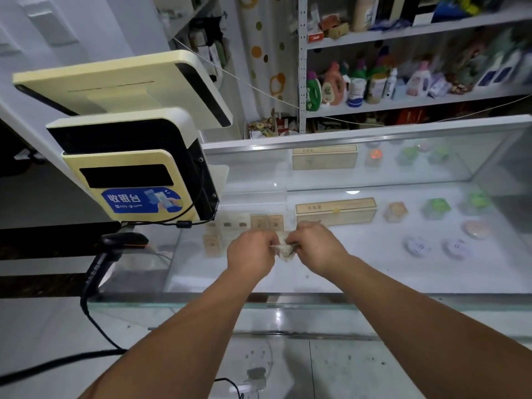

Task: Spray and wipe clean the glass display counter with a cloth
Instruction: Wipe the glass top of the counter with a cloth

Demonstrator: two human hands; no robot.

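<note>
- The glass display counter (pixel 359 272) starts at its near edge, under the forearms. Its top is smooth, hard and breakable, so it probably wants flat, moderate pressure.
- The left hand (pixel 250 251) and right hand (pixel 313 246) are close together above the glass, knuckles up, each pinching one side of the cloth (pixel 283 250).
- The cloth hangs between them over the counter top. Whether it touches the glass is unclear.
- It is a small, pale, crumpled wad with duller patches.
- It looks light, soft and limp. It is likely best pulled open by its edges, then bunched under a palm for wiping.
- Beyond, tan boxes (pixel 335 210) lie under the glass.
- A barcode scanner (pixel 115 246) and a cash register terminal (pixel 138 185) stand at the left, with shelves of bottles (pixel 403 102) behind. No spray bottle shows.
</note>
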